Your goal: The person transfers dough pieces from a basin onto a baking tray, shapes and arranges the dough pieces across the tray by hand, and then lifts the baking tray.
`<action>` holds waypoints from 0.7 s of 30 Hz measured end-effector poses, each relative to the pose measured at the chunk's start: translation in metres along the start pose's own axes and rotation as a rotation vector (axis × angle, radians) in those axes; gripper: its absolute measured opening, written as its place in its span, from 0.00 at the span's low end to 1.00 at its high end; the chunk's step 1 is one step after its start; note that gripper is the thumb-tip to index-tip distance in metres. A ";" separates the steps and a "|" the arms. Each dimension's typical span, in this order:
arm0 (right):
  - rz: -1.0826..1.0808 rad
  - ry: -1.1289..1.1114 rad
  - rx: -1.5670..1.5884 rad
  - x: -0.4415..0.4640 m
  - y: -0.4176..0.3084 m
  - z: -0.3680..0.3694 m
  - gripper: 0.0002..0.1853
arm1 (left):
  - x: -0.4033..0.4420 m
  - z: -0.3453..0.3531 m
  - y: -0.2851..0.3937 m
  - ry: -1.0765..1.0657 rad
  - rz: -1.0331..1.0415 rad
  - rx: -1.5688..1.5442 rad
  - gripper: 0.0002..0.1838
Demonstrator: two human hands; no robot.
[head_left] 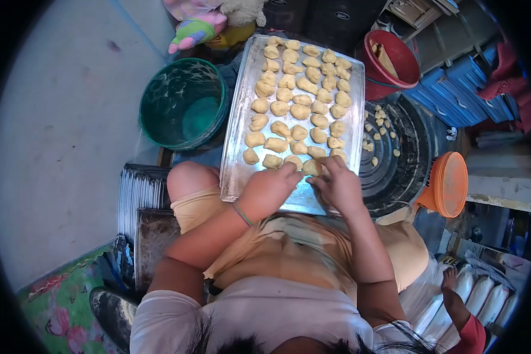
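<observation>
A metal baking tray point(233, 171) rests across my lap, covered with rows of pale yellow dough balls point(300, 112). My left hand point(271, 187) is at the near end of the rows, its fingers closed on a dough ball point(293, 160) that they partly cover. Beside it, my right hand point(340, 184) curls its fingers and thumb around another dough ball point(311, 168) in the same nearest row. Bare metal shows between the hands and the tray's near edge.
A green tub point(186, 127) stands left of the tray. On the right are a wide black basin point(389, 171) with small dough bits, a red bucket point(371, 85) and an orange lidded bucket point(453, 184). Stacked trays point(140, 197) stand by my left knee. Another person's hand point(450, 280) shows lower right.
</observation>
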State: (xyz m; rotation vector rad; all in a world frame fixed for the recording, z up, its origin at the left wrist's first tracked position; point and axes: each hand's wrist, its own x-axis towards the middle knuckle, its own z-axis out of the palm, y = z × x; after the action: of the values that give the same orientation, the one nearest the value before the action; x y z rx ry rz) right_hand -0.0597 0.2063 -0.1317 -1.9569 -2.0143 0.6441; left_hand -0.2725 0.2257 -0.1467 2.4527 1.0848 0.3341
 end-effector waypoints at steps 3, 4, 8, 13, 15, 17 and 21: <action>-0.041 -0.044 0.077 -0.023 0.015 -0.028 0.28 | -0.001 0.009 0.008 0.049 0.050 -0.050 0.17; -0.017 -0.100 0.052 -0.031 0.014 -0.032 0.28 | -0.001 0.008 0.011 0.037 0.072 -0.077 0.16; -0.007 -0.084 0.072 -0.037 0.037 -0.006 0.26 | -0.002 0.017 0.016 -0.028 0.068 -0.137 0.14; 0.008 0.100 0.053 -0.022 0.028 -0.015 0.23 | -0.011 0.018 0.020 0.042 0.043 -0.168 0.13; 0.036 0.160 0.074 -0.027 0.034 -0.021 0.19 | -0.016 0.014 0.018 0.063 -0.008 -0.246 0.12; 0.040 0.187 0.432 -0.034 0.044 -0.008 0.16 | -0.024 0.010 0.016 0.116 -0.031 -0.367 0.12; -0.049 0.219 0.578 -0.047 0.020 0.001 0.10 | -0.043 0.021 0.004 0.155 -0.171 -0.830 0.12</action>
State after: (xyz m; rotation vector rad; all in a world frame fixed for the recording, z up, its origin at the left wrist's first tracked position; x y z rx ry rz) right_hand -0.0401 0.1595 -0.1367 -1.5511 -1.5193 0.8427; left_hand -0.2905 0.1850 -0.1653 1.6094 0.9461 0.7523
